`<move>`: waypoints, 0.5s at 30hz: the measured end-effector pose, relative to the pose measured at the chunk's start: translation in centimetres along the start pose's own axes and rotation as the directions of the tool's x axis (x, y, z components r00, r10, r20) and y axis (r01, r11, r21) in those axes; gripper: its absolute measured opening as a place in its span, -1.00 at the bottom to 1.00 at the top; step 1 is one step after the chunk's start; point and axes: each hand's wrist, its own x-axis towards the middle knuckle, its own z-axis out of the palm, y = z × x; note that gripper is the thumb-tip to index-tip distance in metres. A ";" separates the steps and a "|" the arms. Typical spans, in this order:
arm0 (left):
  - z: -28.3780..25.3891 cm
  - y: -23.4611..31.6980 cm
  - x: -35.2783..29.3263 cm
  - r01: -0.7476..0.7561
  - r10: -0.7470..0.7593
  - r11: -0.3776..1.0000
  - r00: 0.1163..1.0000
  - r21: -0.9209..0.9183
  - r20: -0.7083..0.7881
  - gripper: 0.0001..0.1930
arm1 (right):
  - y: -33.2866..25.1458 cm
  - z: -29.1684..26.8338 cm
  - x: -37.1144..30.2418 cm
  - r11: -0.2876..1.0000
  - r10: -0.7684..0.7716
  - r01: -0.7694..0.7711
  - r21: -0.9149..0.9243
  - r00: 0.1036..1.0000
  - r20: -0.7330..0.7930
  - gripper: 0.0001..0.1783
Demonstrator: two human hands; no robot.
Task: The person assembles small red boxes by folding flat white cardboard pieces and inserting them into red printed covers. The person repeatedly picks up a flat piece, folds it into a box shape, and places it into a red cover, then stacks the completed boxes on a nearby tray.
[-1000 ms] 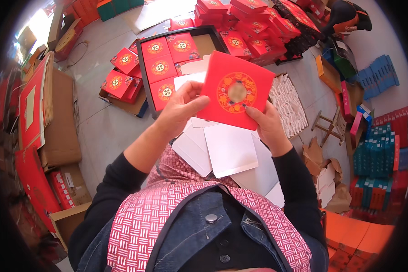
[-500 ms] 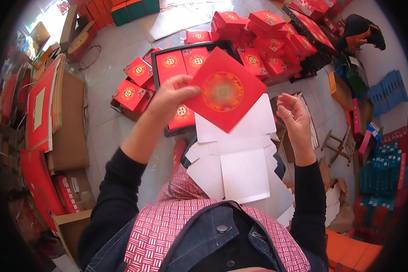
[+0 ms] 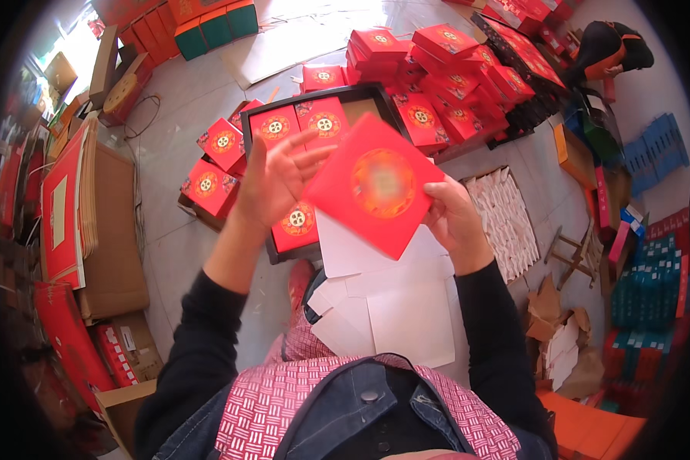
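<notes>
Tilted in the air in front of me is a red square panel [image 3: 345, 195] with a gold round emblem; blur hides how thick it is. My right hand [image 3: 458, 213] pinches its right corner between thumb and fingers. My left hand [image 3: 277, 178] is open, fingers spread, by the panel's left corner; whether the fingertips touch it I cannot tell. Below, over my lap, lies an unfolded white box blank [image 3: 414, 314], its far part covered by the panel. Beyond my left hand stands a black tray [image 3: 387, 103] holding several red boxes [image 3: 274, 123].
Loose red boxes [image 3: 222, 143] lie left of the tray, and a heap [image 3: 445, 42] rises behind it. A carton of white packets [image 3: 504, 222] sits to the right, near a small wooden stool [image 3: 571, 253]. Large cartons [image 3: 111, 222] line the left. Another person [image 3: 609, 52] bends at the far right.
The red panel has passed from my left hand to my right. My left hand has opened and let go, while my right hand has moved left to grip the panel's corner.
</notes>
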 end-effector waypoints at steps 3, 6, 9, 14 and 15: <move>-0.1 -4.5 0.1 -0.005 0.022 0.997 0.976 0.078 -0.217 -0.42 | 2.0 -1.0 0.1 0.995 -0.082 0.089 0.037 0.984 -0.161 -0.55; 0.4 -6.9 2.3 0.027 0.065 0.971 0.926 0.237 -0.372 -0.49 | 3.2 -2.8 -0.6 0.976 -0.157 0.129 -0.175 0.975 -0.159 -0.40; -2.6 -5.3 6.3 0.024 0.077 0.961 0.934 0.277 -0.350 -0.73 | 2.7 -1.7 -2.2 0.962 -0.200 0.128 -0.240 0.932 -0.302 -0.28; -11.0 -6.5 16.6 -0.036 0.271 0.907 0.812 0.419 -0.516 -0.75 | 2.7 -4.2 -4.2 0.911 -0.215 0.042 -0.411 0.897 -0.386 -0.50; -12.4 -8.3 18.7 -0.047 0.350 0.871 0.757 0.489 -0.551 -0.70 | 2.6 -4.5 -4.4 0.916 -0.211 0.030 -0.400 0.883 -0.418 -0.53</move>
